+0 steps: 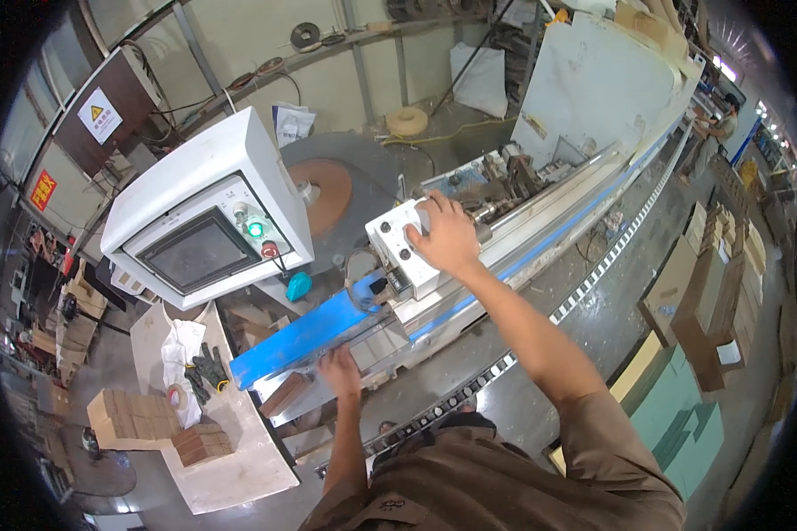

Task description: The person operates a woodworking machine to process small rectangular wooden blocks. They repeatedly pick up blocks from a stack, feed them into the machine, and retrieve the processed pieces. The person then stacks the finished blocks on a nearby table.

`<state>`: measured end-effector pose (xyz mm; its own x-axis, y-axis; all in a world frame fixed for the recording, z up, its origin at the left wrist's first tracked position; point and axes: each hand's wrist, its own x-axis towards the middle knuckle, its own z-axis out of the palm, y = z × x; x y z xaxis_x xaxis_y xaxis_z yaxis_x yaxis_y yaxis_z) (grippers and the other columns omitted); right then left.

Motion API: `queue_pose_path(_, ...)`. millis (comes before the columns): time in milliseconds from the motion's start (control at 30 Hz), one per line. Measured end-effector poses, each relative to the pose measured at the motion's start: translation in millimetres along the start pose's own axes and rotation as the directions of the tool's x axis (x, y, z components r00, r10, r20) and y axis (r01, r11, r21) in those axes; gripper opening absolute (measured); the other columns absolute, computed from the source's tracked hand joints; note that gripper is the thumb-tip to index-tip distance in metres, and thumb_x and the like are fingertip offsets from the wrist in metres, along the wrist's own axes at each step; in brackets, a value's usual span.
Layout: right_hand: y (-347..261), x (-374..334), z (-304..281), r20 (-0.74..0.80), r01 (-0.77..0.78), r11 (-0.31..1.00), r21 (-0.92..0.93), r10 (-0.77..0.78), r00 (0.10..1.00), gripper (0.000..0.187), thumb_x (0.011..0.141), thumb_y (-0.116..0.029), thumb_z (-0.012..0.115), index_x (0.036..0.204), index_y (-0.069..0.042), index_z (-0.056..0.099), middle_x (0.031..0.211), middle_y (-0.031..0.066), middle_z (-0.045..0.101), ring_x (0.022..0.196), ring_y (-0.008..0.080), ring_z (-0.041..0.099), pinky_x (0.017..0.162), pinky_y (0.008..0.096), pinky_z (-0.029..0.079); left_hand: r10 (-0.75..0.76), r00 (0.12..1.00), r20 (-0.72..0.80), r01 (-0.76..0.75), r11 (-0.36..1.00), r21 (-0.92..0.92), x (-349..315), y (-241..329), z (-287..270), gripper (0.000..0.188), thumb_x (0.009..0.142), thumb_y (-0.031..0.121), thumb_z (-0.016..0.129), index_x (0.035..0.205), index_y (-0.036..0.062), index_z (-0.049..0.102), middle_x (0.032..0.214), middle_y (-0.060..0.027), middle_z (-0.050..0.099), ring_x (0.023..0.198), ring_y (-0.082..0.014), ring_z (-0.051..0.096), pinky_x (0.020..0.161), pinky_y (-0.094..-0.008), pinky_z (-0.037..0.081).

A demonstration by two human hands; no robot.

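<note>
My right hand rests on top of a white metal box with black knobs on its face. The fingers and thumb are spread over its far edge. The box sits on a long machine rail with a blue stripe. Lower left, my left hand is at the machine's near end, fingers stretched out and a little blurred. Beside it are a blue cover and a short brown block, which lies apart from the fingers. I see nothing held in the left hand.
A white control cabinet with a dark screen stands at left. A pale board carries brown blocks, a tape roll and dark gloves. Green sheets and brown boards stand right. Another person is far right.
</note>
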<state>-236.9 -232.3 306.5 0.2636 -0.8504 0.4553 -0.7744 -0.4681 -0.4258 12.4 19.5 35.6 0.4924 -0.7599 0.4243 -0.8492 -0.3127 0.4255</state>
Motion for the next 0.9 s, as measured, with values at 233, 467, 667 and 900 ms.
queue_pose_path(233,-4,-1,0,0.027,-0.022,1.000,0.011,0.022,0.999,0.052,0.090,-0.045,0.071,0.127,-0.008,0.069,0.148,0.0141,0.057,0.131,0.0375,0.057,0.108,0.0521,0.049,-0.037,0.999,0.009,0.033,0.967,0.253,-32,-93,-133,0.050,0.091,0.029,0.075,0.136,0.0084,0.067,0.137,-0.0161,0.064,0.130,-0.0405,0.055,0.114,-0.0575,0.035)
queue_pose_path(467,-7,0,1,0.037,-0.019,0.999,-0.030,0.020,0.999,0.054,0.091,-0.047,0.069,0.129,-0.009,0.067,0.152,0.0128,0.053,0.134,0.0356,0.055,0.110,0.0500,0.048,-0.061,0.991,0.123,0.008,0.921,0.388,-43,-143,-145,0.057,0.087,0.024,0.077,0.141,0.0110,0.064,0.141,-0.0126,0.060,0.136,-0.0358,0.050,0.117,-0.0539,0.032)
queue_pose_path(667,0,-1,6,0.015,-0.009,1.000,-0.019,0.009,1.000,0.054,0.091,-0.047,0.070,0.129,-0.009,0.068,0.152,0.0129,0.054,0.134,0.0352,0.055,0.110,0.0487,0.048,-0.111,0.981,0.162,0.045,0.929,0.368,-16,-117,-165,0.047,0.089,0.014,0.066,0.136,0.0158,0.069,0.128,-0.0072,0.067,0.128,-0.0303,0.056,0.111,-0.0518,0.033)
queue_pose_path(900,-1,0,6,0.028,-0.018,1.000,0.000,0.018,0.999,0.054,0.091,-0.046,0.069,0.129,-0.008,0.069,0.151,0.0132,0.056,0.132,0.0382,0.057,0.110,0.0482,0.049,0.042,0.985,0.167,-0.060,0.993,0.104,-8,-30,-104,0.050,0.088,0.013,0.071,0.138,0.0143,0.068,0.137,-0.0140,0.063,0.131,-0.0370,0.055,0.113,-0.0575,0.035)
